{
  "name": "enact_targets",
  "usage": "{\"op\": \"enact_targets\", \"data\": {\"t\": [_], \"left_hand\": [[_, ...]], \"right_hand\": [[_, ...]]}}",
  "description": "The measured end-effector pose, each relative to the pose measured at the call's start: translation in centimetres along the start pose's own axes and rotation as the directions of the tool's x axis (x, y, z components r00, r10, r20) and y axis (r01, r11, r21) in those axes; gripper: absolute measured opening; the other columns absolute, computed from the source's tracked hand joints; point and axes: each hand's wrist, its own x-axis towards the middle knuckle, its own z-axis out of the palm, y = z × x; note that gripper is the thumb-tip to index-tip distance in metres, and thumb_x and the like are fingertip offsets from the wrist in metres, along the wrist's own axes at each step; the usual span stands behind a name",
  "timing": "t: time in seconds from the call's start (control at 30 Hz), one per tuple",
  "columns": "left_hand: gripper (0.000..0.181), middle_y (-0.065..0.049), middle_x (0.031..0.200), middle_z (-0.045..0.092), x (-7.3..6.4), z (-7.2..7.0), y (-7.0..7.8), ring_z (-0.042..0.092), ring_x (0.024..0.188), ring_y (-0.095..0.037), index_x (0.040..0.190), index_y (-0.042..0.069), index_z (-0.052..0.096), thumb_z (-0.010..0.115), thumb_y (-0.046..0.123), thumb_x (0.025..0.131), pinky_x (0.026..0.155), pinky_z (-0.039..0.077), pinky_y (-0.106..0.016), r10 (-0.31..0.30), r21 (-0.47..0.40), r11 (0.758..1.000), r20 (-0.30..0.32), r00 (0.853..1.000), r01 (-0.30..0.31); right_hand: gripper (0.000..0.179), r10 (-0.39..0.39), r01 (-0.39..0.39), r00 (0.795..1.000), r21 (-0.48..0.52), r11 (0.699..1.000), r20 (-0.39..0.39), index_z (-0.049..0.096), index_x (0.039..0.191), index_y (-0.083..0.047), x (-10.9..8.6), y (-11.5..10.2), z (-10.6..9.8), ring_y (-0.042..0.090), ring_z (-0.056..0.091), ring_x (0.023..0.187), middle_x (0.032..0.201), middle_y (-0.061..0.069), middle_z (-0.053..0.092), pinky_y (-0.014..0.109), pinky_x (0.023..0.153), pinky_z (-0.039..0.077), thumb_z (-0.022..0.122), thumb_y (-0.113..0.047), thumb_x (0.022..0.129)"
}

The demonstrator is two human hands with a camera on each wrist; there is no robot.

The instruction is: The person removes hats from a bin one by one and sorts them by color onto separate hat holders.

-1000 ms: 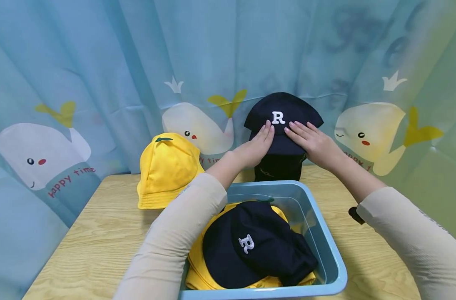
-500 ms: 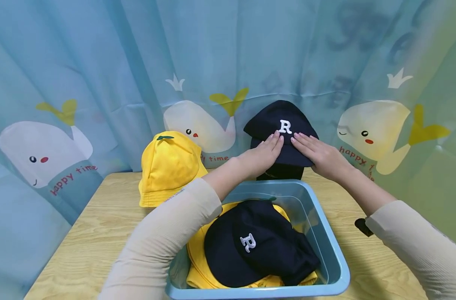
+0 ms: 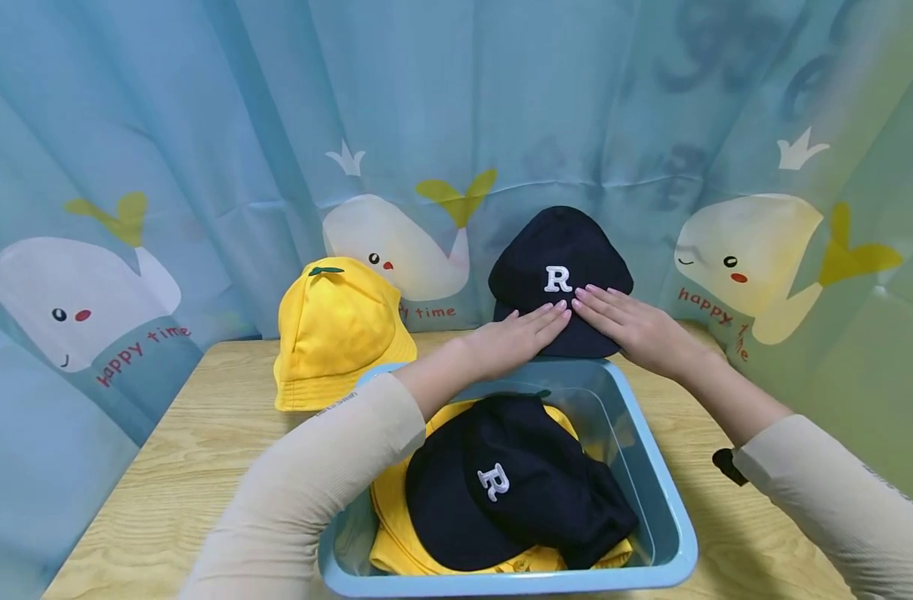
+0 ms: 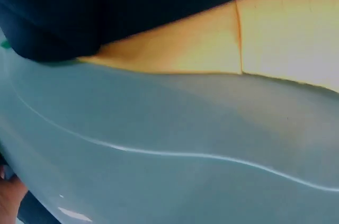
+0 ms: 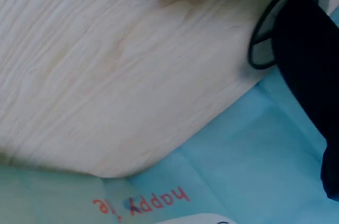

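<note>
A navy baseball cap [image 3: 561, 246] with a white R stands upright at the back of the table, behind the blue bin. My left hand [image 3: 512, 340] lies with straight fingers on its lower front, over the brim. From the other side my right hand [image 3: 639, 329] rests on the brim, fingers extended, its fingertips close to those of the left. The dark cap [image 5: 310, 60] also shows at the right edge of the right wrist view, beside a thin black loop [image 5: 253, 44]. Part of the brim is hidden under both hands.
The blue plastic bin [image 3: 669, 508] in front holds another navy R cap [image 3: 524, 475] on top of yellow hats [image 3: 392, 500]. A yellow bucket hat [image 3: 339, 325] with a green leaf stands at left on the wooden table [image 3: 163, 475]. A whale-print curtain [image 3: 396, 83] hangs behind.
The navy cap has come down over the black thing beneath it, which is now hidden. Both hands have moved downward with the brim. The cap's sides look more rounded.
</note>
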Motion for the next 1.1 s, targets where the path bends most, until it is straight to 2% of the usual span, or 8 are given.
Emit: {"op": "enact_targets", "data": {"t": [0.17,0.37,0.57,0.7,0.77,0.87,0.97,1.1], "left_hand": [[0.059,0.001,0.160,-0.003,0.8,0.3,-0.7,-0.001,0.146,-0.013,0.153,0.013,-0.001,0.031,0.008,0.103,0.117,0.015,-0.038,0.032,-0.082,0.996,0.012,0.999,-0.031],[0.059,0.002,0.160,0.001,1.1,-0.6,-0.8,0.002,0.146,-0.010,0.153,0.015,0.004,0.033,0.007,0.102,0.117,0.015,-0.032,0.063,-0.103,0.993,0.105,0.992,-0.053],[0.075,0.001,0.160,-0.002,1.0,-2.1,-0.6,0.001,0.146,-0.010,0.153,0.016,0.001,0.047,-0.001,0.096,0.116,0.013,-0.026,0.062,-0.062,0.997,0.231,0.971,-0.049],[0.081,0.003,0.160,-0.002,0.5,-2.7,-0.2,0.002,0.146,-0.009,0.153,0.022,0.002,0.053,0.002,0.093,0.117,0.015,-0.032,0.041,-0.056,0.998,0.296,0.954,-0.025],[0.081,0.004,0.160,0.000,0.1,-2.9,0.0,0.003,0.146,-0.009,0.153,0.025,0.003,0.055,0.008,0.093,0.117,0.013,-0.034,0.037,-0.043,0.999,0.313,0.949,-0.024],[0.080,0.005,0.160,0.001,-0.6,-3.1,0.3,0.005,0.146,-0.009,0.153,0.026,0.003,0.056,0.019,0.094,0.118,0.011,-0.038,0.034,0.005,0.999,0.323,0.946,-0.038],[0.080,0.004,0.160,0.000,-1.4,-3.2,0.6,0.006,0.146,-0.010,0.153,0.025,0.003,0.057,0.029,0.094,0.118,0.012,-0.039,0.038,0.062,0.996,0.319,0.947,-0.061],[0.081,0.002,0.160,-0.002,-2.6,-3.1,0.8,0.006,0.146,-0.011,0.153,0.024,0.004,0.057,0.037,0.093,0.118,0.012,-0.040,0.074,0.118,0.987,0.289,0.954,-0.112]], "right_hand": [[0.069,0.062,-0.062,0.998,0.045,0.997,-0.014,0.047,0.134,0.006,-1.0,-0.3,0.9,0.023,0.032,0.139,0.140,0.020,0.047,0.029,0.116,0.019,0.057,0.025,0.069],[0.078,0.092,-0.089,0.996,0.115,0.989,-0.016,0.048,0.134,0.007,-1.8,-1.0,1.4,0.021,0.032,0.139,0.140,0.021,0.047,0.023,0.115,0.019,0.064,0.026,0.060],[0.080,0.102,-0.106,0.994,0.116,0.988,0.039,0.046,0.137,0.004,-1.5,-1.3,0.8,0.019,0.029,0.141,0.145,0.016,0.043,0.017,0.113,0.015,0.066,0.022,0.062],[0.080,0.081,-0.089,0.994,0.114,0.989,0.069,0.046,0.136,0.004,-1.1,-1.5,-0.1,0.018,0.027,0.141,0.145,0.017,0.042,0.017,0.113,0.014,0.071,0.018,0.062],[0.067,0.074,-0.082,0.994,0.106,0.991,0.084,0.047,0.136,0.004,-1.0,-1.6,-0.7,0.017,0.026,0.142,0.144,0.017,0.043,0.018,0.114,0.013,0.070,0.011,0.073],[0.039,0.070,-0.078,0.991,0.074,0.994,0.111,0.048,0.135,0.003,-1.0,-1.6,-1.7,0.018,0.031,0.140,0.142,0.018,0.046,0.021,0.115,0.013,0.049,-0.009,0.098],[0.039,0.080,-0.083,0.985,0.014,0.996,0.152,0.049,0.135,0.001,-0.9,-1.6,-2.6,0.023,0.037,0.137,0.140,0.018,0.049,0.025,0.116,0.015,0.039,-0.018,0.102],[0.059,0.098,-0.088,0.974,-0.058,0.994,0.205,0.049,0.135,0.001,-0.5,-1.6,-3.6,0.027,0.041,0.134,0.140,0.018,0.049,0.031,0.116,0.017,0.067,0.003,0.079]]}}
